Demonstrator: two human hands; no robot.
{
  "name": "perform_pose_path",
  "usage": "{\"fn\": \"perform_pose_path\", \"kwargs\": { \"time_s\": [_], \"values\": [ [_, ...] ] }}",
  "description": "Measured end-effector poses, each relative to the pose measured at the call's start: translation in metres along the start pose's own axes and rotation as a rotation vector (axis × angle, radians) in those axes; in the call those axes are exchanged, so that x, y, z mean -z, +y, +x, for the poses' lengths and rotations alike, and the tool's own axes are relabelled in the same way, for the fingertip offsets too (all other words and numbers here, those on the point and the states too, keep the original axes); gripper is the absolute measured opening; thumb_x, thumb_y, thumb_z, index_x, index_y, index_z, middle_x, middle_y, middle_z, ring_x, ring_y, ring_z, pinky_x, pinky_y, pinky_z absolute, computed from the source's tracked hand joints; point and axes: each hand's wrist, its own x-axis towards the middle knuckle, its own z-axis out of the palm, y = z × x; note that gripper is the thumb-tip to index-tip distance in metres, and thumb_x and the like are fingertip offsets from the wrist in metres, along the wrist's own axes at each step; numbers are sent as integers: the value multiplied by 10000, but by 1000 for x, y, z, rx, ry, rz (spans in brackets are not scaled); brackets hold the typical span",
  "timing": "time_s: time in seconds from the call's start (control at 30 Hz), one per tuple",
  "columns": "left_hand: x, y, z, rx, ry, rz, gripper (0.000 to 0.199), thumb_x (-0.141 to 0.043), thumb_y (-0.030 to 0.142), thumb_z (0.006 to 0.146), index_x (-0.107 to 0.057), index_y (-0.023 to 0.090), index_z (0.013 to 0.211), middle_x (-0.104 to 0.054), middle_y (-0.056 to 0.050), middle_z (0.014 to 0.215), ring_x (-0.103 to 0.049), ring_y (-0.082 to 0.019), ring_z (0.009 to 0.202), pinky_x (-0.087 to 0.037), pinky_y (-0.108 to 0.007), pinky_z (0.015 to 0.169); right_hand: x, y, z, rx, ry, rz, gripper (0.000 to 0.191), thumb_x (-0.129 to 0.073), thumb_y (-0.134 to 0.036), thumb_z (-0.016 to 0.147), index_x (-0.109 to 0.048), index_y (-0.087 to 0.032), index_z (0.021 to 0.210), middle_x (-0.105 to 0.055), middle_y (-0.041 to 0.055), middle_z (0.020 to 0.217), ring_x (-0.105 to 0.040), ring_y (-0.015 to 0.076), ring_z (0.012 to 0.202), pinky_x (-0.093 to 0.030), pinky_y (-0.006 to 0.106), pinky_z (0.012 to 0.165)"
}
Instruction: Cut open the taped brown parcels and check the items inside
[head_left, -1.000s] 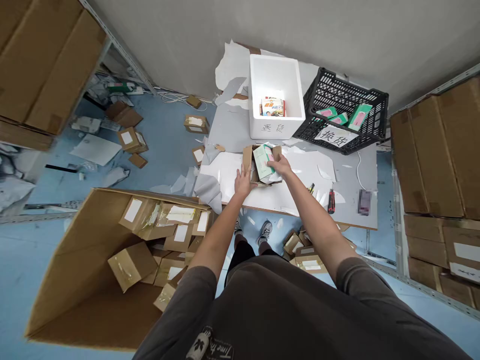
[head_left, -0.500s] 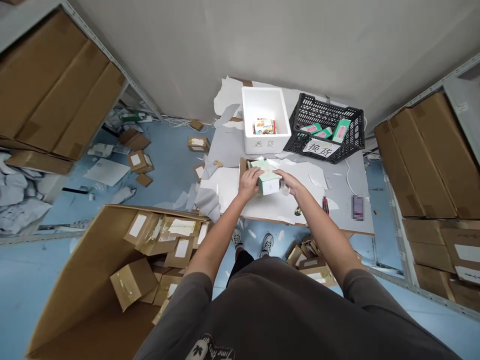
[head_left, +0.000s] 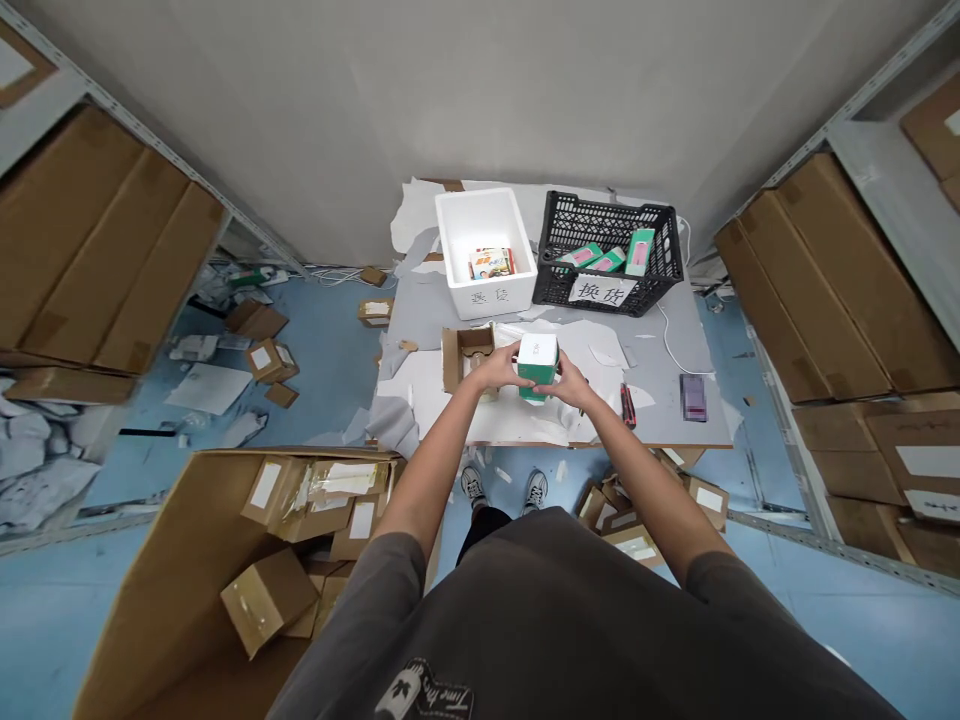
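One green-and-white box (head_left: 537, 370), white face turned up, long axis too foreshortened to tell, is pinched between my left hand (head_left: 498, 369) and right hand (head_left: 570, 383) over the table (head_left: 420, 300), just right of an open carton (head_left: 454, 362), my left hand being nearer that carton.

One held box (head_left: 537, 368), one crate (head_left: 553, 292) and perhaps three crated packs (head_left: 640, 253) show.

Single head-worn view, wide, looking forward and steeply down over the wearer's shirt (head_left: 525, 630) at six o'clock. Table (head_left: 424, 305) close ahead, near centre; wall (head_left: 480, 90) farther back at twelve, left shelf (head_left: 41, 122) at ten, right shelf (head_left: 892, 195) at two.
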Motion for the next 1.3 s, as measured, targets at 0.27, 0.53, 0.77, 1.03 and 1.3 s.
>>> {"fn": "perform_pose_path", "kwargs": {
  "time_s": [0.27, 0.53, 0.77, 1.03, 1.3],
  "values": [
    [-40, -18, 19, 163, 202, -98, 1112, -972, 536, 722, -470, 261, 1675, -584, -180, 1603, -679, -322, 1317, -642, -456, 1028, -24, 41, 13, -242, 315, -310, 508, -791, -480, 779, -540, -269, 1165, -729, 52, 1000, -696, 309, 889, -555, 398, 800],
    [-88, -55, 23, 331, 232, 279, 966, -992, 424, 701, -595, 199, 1553, -621, -170, 1473, -615, -390, 1403, -529, -511, 1199, -118, 94, 10, -451, 553, -278, 516, -649, -297, 830, -486, -226, 1314, -671, 176, 1280, -679, 375, 1185, -558, 485, 988],
    [-75, -83, 5, 199, -34, 241, 819, -962, 358, 712, -679, 205, 1465, -681, -157, 1410, -647, -370, 1369, -521, -510, 1211, -103, 125, -19, -291, 255, -124, 892, -796, -460, 790, -454, -186, 1567, -564, 213, 1585, -556, 392, 1472, -487, 493, 1194],
    [-71, -73, -9, 237, -66, 261, 752, -909, 501, 803, -710, 231, 1476, -575, -163, 1664, -522, -390, 1569, -465, -512, 1275, -65, 123, -6, -213, 34, -91, 816, -880, -438, 723, -580, -239, 1454, -751, 106, 1339, -706, 346, 1192, -566, 475, 1048],
    [-71, -56, 32, 323, 304, 371, 409, -709, 182, 942, -704, 246, 1347, -740, -93, 1298, -718, -285, 1151, -585, -436, 1046, -68, 120, -9, -229, 56, -125, 801, -883, -456, 736, -579, -253, 1449, -750, 93, 1331, -698, 353, 1212, -556, 447, 1027]
  ]
}}
